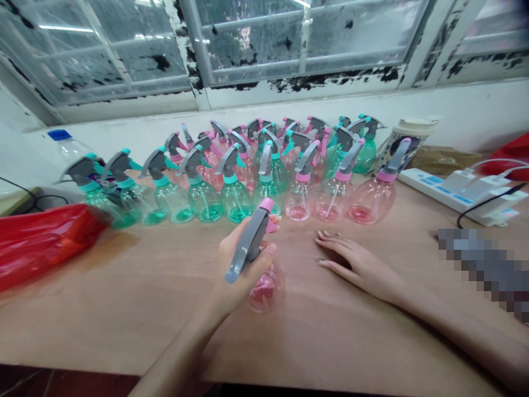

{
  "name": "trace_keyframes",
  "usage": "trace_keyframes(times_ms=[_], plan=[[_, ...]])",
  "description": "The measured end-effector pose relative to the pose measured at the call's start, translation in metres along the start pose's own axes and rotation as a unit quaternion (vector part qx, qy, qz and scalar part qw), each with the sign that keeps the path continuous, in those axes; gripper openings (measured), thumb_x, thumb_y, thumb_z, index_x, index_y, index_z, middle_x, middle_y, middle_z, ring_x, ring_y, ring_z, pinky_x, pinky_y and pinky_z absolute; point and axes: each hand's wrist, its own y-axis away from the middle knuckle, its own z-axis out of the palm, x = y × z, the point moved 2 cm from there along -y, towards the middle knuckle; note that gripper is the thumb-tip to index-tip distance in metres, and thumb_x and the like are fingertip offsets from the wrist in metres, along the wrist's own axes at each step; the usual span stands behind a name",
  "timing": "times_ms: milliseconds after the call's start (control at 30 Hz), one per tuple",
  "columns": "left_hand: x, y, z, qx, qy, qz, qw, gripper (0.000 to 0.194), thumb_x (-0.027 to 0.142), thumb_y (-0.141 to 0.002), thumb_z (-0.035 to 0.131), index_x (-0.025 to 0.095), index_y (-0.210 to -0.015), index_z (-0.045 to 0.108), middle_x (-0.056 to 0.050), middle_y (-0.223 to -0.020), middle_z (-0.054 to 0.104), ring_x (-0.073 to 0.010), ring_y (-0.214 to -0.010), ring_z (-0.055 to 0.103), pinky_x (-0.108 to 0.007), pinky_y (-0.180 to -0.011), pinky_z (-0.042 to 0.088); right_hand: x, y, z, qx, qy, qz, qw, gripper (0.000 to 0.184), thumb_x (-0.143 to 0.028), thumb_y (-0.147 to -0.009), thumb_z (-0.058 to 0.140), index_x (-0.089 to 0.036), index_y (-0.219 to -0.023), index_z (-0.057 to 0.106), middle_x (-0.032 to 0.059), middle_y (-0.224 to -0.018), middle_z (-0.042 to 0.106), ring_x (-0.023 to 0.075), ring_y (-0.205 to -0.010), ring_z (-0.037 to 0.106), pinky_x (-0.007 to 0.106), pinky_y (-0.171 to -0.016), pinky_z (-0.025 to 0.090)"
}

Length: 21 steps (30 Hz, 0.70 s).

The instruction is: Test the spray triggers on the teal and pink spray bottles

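Pink bottle (pixel 266 289): likely light, slick; best held by neck. Left hand (pixel 242 284): gripping it there. Right hand (pixel 363 266): open, three o'clock.

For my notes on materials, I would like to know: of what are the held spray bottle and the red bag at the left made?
The spray bottle in the left hand: probably clear, glossy pink plastic, since its base shows through the wall; its gray trigger head looks like opaque, smoother molded plastic.

The red bag: likely thin, shiny plastic film, judging by creases and bright highlights.
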Motion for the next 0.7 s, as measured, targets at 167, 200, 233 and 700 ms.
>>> trace_keyframes(times_ms=[167,200,233,700], plan=[[0.004,0.001,0.004,0.026,-0.042,0.002,0.999,0.021,0.027,-0.080,0.059,0.021,-0.100,0.061,-0.006,-0.112,0.068,-0.0225,-0.098,0.067,-0.034,-0.081,0.055,-0.030,0.000,-0.009,-0.033,-0.045,0.005,0.998,0.051,-0.053,-0.094,0.050,-0.023,-0.134,0.055,0.0107,-0.143,0.054,0.0285,-0.132,0.049,0.050,-0.108,0.041],[0.006,0.001,0.006,0.028,-0.044,-0.001,0.999,0.019,0.026,-0.081,0.058,0.022,-0.100,0.061,-0.006,-0.113,0.068,-0.0214,-0.095,0.068,-0.034,-0.081,0.056,-0.041,0.001,-0.011,-0.041,-0.058,-0.003,0.997,0.052,-0.054,-0.093,0.052,-0.022,-0.134,0.054,0.0108,-0.143,0.054,0.0281,-0.130,0.051,0.049,-0.108,0.042],[0.007,0.002,0.009,0.030,-0.044,-0.002,0.999,0.018,0.025,-0.082,0.058,0.022,-0.099,0.060,-0.005,-0.114,0.067,-0.0204,-0.093,0.068,-0.034,-0.080,0.056,-0.053,0.001,-0.013,-0.048,-0.070,-0.013,0.996,0.056,-0.056,-0.090,0.055,-0.022,-0.135,0.053,0.0112,-0.142,0.055,0.0283,-0.129,0.052,0.048,-0.106,0.043],[0.005,-0.010,0.097,-0.096,-0.068,0.040,0.992,0.060,0.031,-0.074,0.070,0.026,-0.130,0.048,-0.007,-0.126,0.063,-0.0281,-0.111,0.062,-0.046,-0.095,0.052,-0.085,0.020,-0.054,0.062,-0.135,0.010,0.989,0.035,-0.040,-0.077,0.071,-0.022,-0.103,0.056,0.0057,-0.102,0.065,0.0251,-0.092,0.061,0.041,-0.078,0.050]])
